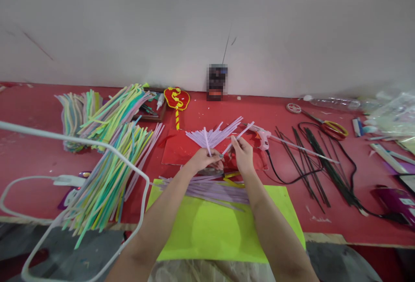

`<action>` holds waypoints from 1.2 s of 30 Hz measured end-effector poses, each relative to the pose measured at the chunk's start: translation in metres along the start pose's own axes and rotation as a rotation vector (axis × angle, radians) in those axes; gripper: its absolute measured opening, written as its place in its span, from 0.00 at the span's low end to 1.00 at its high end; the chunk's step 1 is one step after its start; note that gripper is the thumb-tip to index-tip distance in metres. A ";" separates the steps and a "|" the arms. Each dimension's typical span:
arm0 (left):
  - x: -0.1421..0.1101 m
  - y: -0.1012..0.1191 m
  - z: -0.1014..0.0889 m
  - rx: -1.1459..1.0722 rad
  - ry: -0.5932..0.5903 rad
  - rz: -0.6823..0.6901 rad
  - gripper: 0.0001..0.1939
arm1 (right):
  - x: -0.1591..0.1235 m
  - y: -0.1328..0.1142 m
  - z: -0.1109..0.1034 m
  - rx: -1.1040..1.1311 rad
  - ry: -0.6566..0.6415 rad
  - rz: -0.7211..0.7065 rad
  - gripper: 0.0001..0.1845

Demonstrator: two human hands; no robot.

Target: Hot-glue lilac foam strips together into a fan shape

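The fan of lilac strips (223, 134) is laid on the red board (175, 152), just beyond the hands and slightly to the left of the gap between them. It is spread wide from left to right, its 2 sides slanting together into a narrow end turned toward the person. The left hand (207, 160) is the nearer of the 2, set close by that narrow end; whether it is touched by the fingers cannot be told.

By the left hand, an upright strip (206, 139) is pinched, its free end pointed away from the person and seen across the middle of the fan. By the right hand (242, 152), closed at the fingertips, a slanted strip (245, 129) is gripped; it is tilted away and to the right, roughly in line with the fan's right side, and its lower end is directed toward the left fingers. Whether that end is touched by them cannot be made out.

Nearer the person, loose lilac strips (217, 192) are strewn crosswise on the yellow-green sheet (210, 230). To the right of the right hand, 1 pink glue gun (264, 140) is rested by the board's edge on the red counter (259, 109).
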State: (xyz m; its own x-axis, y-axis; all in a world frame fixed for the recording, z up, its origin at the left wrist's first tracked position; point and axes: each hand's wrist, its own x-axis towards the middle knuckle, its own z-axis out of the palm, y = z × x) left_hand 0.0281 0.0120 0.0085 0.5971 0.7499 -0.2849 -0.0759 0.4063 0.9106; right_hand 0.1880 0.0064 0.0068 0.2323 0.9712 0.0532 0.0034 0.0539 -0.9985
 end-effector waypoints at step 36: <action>0.004 0.001 -0.037 0.137 0.383 0.196 0.15 | 0.009 0.011 -0.005 -0.017 -0.041 -0.005 0.19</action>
State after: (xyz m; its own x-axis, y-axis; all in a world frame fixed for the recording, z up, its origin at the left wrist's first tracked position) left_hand 0.0008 0.0342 -0.0029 0.2416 0.9554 -0.1701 -0.0361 0.1840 0.9823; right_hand 0.1947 0.0149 -0.0038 0.1921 0.9796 0.0584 0.0211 0.0554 -0.9982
